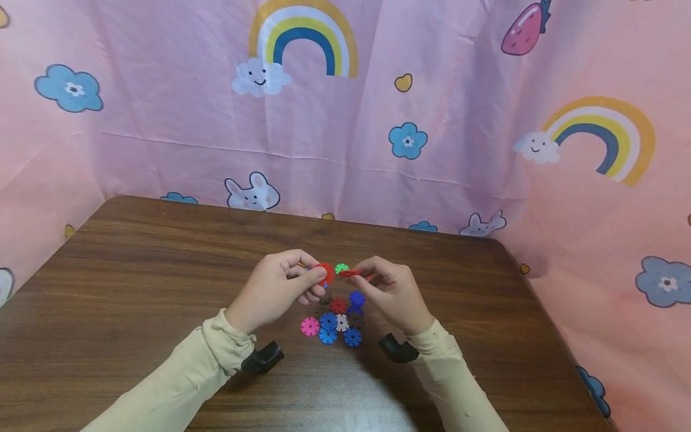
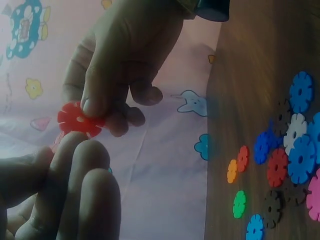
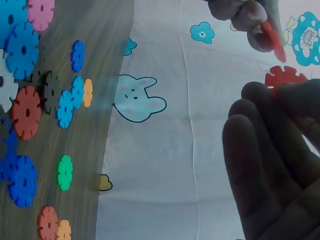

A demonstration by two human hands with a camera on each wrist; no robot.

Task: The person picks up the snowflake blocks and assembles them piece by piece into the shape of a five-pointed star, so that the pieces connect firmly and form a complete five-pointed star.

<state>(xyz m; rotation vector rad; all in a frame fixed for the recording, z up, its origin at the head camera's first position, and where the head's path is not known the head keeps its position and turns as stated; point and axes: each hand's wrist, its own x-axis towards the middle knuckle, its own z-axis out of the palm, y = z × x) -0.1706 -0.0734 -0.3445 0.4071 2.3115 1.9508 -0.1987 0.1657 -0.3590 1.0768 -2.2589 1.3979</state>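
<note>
Both hands are raised close together over the table. My left hand (image 1: pixel 278 288) pinches a red snowflake building disc (image 1: pixel 326 273) between thumb and fingers, its flat face showing in the head view. Opposite it, my right hand (image 1: pixel 393 292) pinches a second red snowflake disc (image 1: pixel 348 272), which appears edge-on there. In the left wrist view the right hand's disc (image 2: pixel 75 120) shows its notched rim near the left fingertips. From the right wrist, the left hand's disc (image 3: pixel 272 41) looks thin and tilted, just above the right hand's disc (image 3: pixel 285 77).
Below the hands lies a loose cluster of notched discs, with a pink disc (image 1: pixel 310 326), a white disc (image 1: pixel 342 323) and several blue ones. A green disc (image 1: pixel 342 269) lies farther back. The brown wooden table (image 1: pixel 162 288) meets a printed curtain (image 1: pixel 345 180) behind.
</note>
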